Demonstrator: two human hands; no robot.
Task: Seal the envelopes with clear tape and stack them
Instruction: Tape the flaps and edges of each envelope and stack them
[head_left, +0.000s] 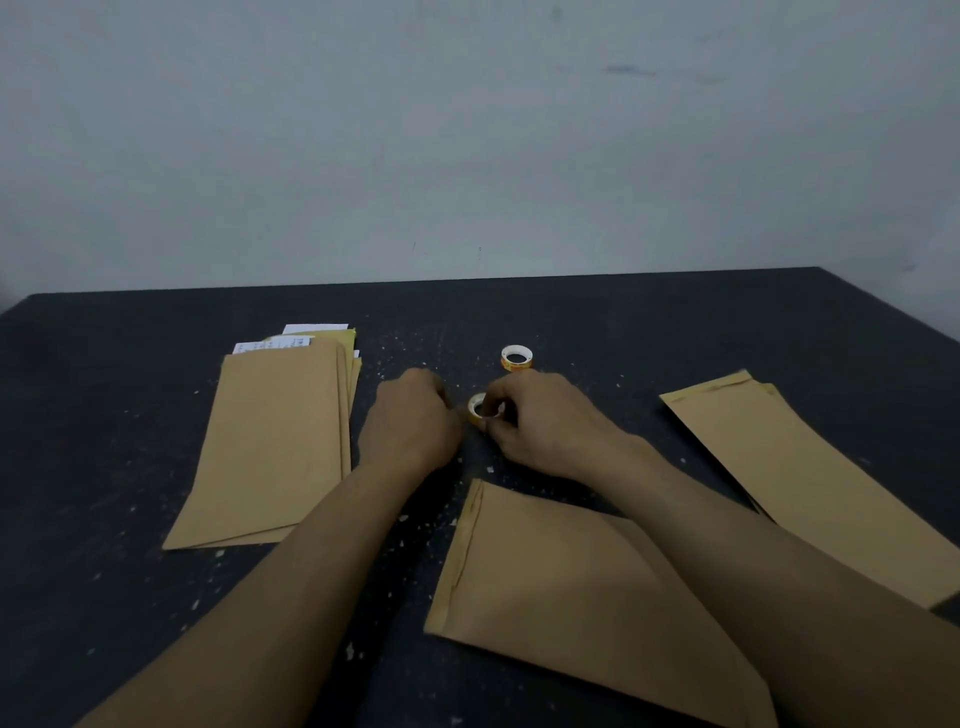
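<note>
A small roll of clear tape sits between my hands at the table's middle. My right hand grips it with the fingertips. My left hand is closed right beside the roll, its fingers hidden from me. A second tape roll stands just behind. One brown envelope lies in front of me under my right forearm, flap edge to the left. A pile of brown envelopes with white papers sticking out lies at the left. Two overlapping envelopes lie at the right.
The table is dark and speckled with small white scraps. A pale wall rises right behind its far edge.
</note>
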